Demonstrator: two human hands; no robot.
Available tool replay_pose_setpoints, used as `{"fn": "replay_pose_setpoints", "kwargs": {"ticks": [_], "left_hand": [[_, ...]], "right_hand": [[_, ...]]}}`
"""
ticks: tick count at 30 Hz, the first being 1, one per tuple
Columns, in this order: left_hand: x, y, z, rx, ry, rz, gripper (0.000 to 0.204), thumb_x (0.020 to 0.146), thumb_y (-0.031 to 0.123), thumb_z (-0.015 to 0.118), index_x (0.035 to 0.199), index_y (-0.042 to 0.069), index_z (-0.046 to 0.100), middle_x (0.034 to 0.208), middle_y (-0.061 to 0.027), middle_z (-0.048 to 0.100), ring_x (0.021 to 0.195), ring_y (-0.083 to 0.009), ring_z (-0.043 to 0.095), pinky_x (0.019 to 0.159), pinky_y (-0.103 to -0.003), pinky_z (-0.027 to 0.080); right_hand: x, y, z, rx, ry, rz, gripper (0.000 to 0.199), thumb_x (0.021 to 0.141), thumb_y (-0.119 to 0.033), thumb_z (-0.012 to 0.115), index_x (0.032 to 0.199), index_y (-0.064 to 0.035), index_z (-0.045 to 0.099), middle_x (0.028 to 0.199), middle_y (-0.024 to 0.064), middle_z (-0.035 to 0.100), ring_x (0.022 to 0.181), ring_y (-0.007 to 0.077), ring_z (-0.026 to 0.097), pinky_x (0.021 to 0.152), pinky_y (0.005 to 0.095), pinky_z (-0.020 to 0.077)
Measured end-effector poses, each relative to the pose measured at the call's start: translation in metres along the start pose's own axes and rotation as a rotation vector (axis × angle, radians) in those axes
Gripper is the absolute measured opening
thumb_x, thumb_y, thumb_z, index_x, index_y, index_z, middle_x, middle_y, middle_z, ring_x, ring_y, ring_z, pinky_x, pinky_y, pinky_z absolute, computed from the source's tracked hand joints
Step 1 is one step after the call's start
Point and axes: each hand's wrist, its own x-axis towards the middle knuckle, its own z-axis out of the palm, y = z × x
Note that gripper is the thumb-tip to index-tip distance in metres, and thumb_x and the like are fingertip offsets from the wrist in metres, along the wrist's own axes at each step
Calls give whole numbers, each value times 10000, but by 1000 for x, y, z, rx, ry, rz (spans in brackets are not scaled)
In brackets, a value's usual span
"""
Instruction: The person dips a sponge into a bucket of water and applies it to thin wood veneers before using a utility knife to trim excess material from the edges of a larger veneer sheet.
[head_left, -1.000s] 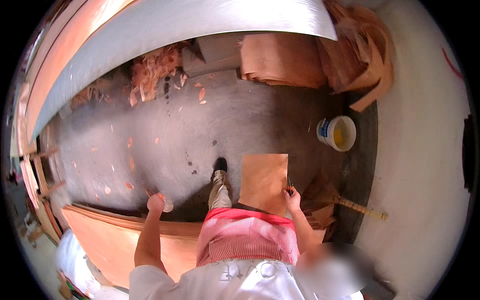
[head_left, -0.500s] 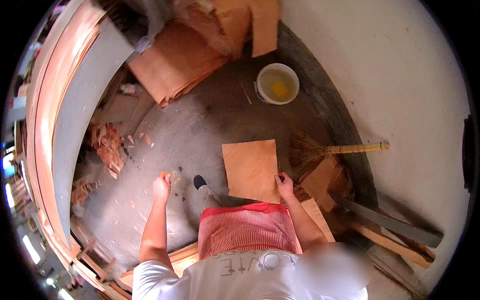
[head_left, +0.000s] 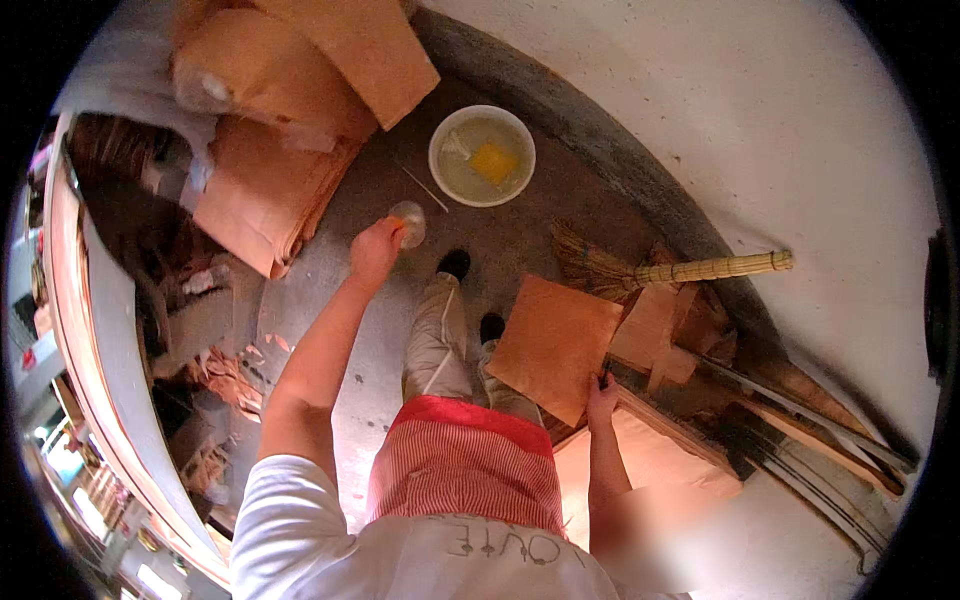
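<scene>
My left hand [head_left: 375, 250] reaches forward, fingers closed around a small clear round thing [head_left: 410, 226] with orange on it; its kind is hard to make out. On the right, my right hand [head_left: 601, 398] grips the edge of a square brown wood veneer sheet [head_left: 555, 345]. A small dark object [head_left: 605, 374] shows at those fingers, too small to name. The sheet hangs tilted in front of my right leg. Ahead of my left hand stands a white bucket [head_left: 483, 197] of cloudy water with a yellow thing [head_left: 494, 162] in it.
Stacked veneer sheets [head_left: 250, 195] lie at the far left, a thin stick [head_left: 421, 186] beside the bucket. A straw broom [head_left: 690, 270] leans near the wall [head_left: 790, 140]. More sheets [head_left: 650, 450] and long strips [head_left: 810, 400] lie right. Wood scraps [head_left: 228, 378] litter the left floor.
My left hand has moved forward and right toward the bucket with the clear round thing. The veneer sheet has turned and tilted in my right hand. My view has shifted, and my legs now show more.
</scene>
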Motion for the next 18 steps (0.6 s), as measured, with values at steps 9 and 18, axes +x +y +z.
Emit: {"fn": "replay_pose_setpoints", "kwargs": {"ticks": [9,18], "left_hand": [[166,12,141,410,-346,519,108,707,107,524,803,82,569,779,-112,568,755,-288,587,622,-391,480],[212,-12,299,863,-695,737,157,698,110,521,788,86,648,828,-87,618,778,-230,604,670,-365,472]], "right_hand": [[12,26,77,453,44,257,229,825,-127,558,1010,-1,508,887,32,569,769,109,518,679,222,422],[23,27,134,415,106,326,271,826,-187,570,1009,6,518,917,63,562,814,143,514,724,265,420]]}}
